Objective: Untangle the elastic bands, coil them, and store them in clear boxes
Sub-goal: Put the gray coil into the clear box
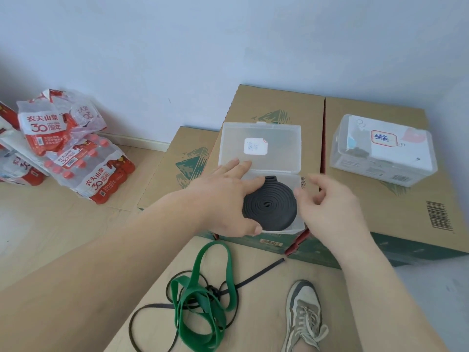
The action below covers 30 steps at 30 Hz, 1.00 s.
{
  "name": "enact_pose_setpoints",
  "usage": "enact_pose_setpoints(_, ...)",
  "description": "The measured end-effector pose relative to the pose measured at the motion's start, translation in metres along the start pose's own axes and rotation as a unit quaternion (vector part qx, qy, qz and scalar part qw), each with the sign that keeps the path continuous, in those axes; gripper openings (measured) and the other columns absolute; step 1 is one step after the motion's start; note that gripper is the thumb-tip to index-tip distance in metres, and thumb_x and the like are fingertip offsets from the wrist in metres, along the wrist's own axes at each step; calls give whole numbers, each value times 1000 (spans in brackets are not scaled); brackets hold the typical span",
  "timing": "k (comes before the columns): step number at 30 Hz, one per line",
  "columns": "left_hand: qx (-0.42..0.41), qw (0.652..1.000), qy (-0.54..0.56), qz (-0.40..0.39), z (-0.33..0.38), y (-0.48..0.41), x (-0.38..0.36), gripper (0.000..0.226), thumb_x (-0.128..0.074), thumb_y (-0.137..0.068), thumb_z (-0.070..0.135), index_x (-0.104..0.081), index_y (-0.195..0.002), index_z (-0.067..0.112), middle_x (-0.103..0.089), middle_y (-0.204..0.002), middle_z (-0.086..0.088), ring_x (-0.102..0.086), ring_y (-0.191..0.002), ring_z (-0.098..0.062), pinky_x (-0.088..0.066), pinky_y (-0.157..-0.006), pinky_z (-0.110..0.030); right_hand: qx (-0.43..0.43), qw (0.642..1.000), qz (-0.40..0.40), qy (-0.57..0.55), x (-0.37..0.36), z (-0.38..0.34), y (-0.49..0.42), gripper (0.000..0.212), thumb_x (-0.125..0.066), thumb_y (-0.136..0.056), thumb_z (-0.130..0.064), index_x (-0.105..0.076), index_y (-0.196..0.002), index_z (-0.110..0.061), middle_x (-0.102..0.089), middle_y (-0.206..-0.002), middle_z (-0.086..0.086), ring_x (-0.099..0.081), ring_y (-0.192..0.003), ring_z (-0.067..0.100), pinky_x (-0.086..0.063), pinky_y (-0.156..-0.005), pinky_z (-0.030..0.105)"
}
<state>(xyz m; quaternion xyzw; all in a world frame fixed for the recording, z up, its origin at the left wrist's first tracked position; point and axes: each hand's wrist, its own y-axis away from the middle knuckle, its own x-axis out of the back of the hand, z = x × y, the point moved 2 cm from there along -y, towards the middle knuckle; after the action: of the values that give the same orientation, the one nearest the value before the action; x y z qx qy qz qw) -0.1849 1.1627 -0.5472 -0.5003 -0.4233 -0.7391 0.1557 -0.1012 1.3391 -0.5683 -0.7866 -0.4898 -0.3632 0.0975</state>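
Observation:
A coiled black elastic band (pixel 270 207) lies in an open clear box (pixel 297 179) whose lid (pixel 258 146) stands up behind it. My left hand (pixel 228 199) holds the coil's left side, fingers over its top edge and thumb at the front. My right hand (pixel 330 201) hovers just right of the coil with loosely curled fingers, holding nothing. On the floor in front, a wide green band (pixel 200 298) lies tangled with a thin black band (pixel 256 275).
A second, closed clear box (pixel 383 151) with a label sits on the right cardboard carton (pixel 406 214). The open box rests on the middle carton (pixel 274 107). Packs of bottled water (pixel 83 158) are stacked at left by the wall. My shoe (pixel 303 316) is on the floor.

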Motion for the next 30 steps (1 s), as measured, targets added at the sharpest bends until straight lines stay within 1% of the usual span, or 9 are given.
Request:
enact_pose_setpoints(2, -2, 1000, -2, 8, 1, 1, 0, 99, -63, -85, 68, -5, -161, 43, 17, -172, 6, 16, -159, -17, -7, -130, -45, -24, 998, -56, -23, 1, 7, 1, 23, -57, -103, -38, -73, -116, -28, -68, -68, -2, -71, -55, 27, -61, -59, 38)
enact_pose_setpoints(4, -8, 1000, -6, 27, 7, 4, 0, 96, -66, -84, 63, -14, -161, 39, 15, -172, 6, 15, -159, -17, -11, -130, -45, -18, 997, -73, -34, 2, 11, 1, 22, -59, -102, -39, -73, -115, -28, -69, -63, -1, -71, -50, 26, -64, -60, 42)
enact_pose_setpoints(6, -24, 997, -12, 68, 15, 7, -1, 88, -68, -83, 58, -27, -157, 34, 6, -172, 8, 8, -159, -18, -21, -127, -46, -16, 995, -89, -52, 2, 17, -1, 26, -63, -100, -39, -69, -122, -28, -70, -66, 0, -72, -51, 27, -64, -59, 48)
enact_pose_setpoints(9, -43, 990, 13, 135, 24, 9, 0, 70, -63, -87, 56, -43, -150, 32, -26, -162, 9, -24, -148, -20, -44, -112, -47, -24, 992, -96, -84, -3, 23, -3, 38, -63, -99, -36, -63, -136, -27, -71, -85, -2, -74, -57, 23, -64, -53, 44)
enact_pose_setpoints(12, -44, 990, 48, 128, 29, 3, -3, 66, -65, -91, 52, -45, -150, 29, -46, -151, 11, -44, -136, -19, -46, -107, -44, -22, 991, -97, -90, -10, 26, -3, 42, -59, -101, -35, -60, -142, -26, -71, -98, -1, -74, -62, 21, -63, -49, 34)
enact_pose_setpoints(17, -27, 990, 65, 125, 33, -8, -4, 66, -79, -80, 49, -57, -137, 23, -58, -135, 6, -54, -123, -21, -49, -99, -40, -32, 985, -114, -129, -10, 26, -5, 33, -57, -103, -32, -66, -134, -25, -72, -85, 7, -75, -63, 32, -63, -50, 35)
enact_pose_setpoints(22, -12, 989, 72, 125, 34, -17, -3, 57, -84, -73, 50, -65, -121, 28, -55, -112, 9, -54, -105, -20, -49, -83, -37, -17, 987, -101, -122, -14, 27, -8, 27, -55, -103, -28, -70, -125, -23, -69, -79, 10, -73, -60, 35, -59, -44, 31)
enact_pose_setpoints(25, -5, 991, 60, 120, 35, -22, -3, 54, -85, -71, 51, -66, -115, 27, -51, -108, 7, -53, -101, -20, -39, -70, -32, -6, 990, -86, -115, -16, 27, -8, 25, -56, -102, -27, -72, -121, -24, -68, -75, 7, -71, -53, 32, -59, -42, 34)
enact_pose_setpoints(30, -10, 993, 82, 81, 31, -25, -10, 60, -82, -77, 51, -60, -127, 29, -53, -117, 7, -57, -107, -20, -46, -77, -32, 24, 994, -57, -85, -19, 27, -6, 26, -54, -98, -26, -69, -104, -4, -67, -74, 22, -68, -58, 40, -60, -45, 49)
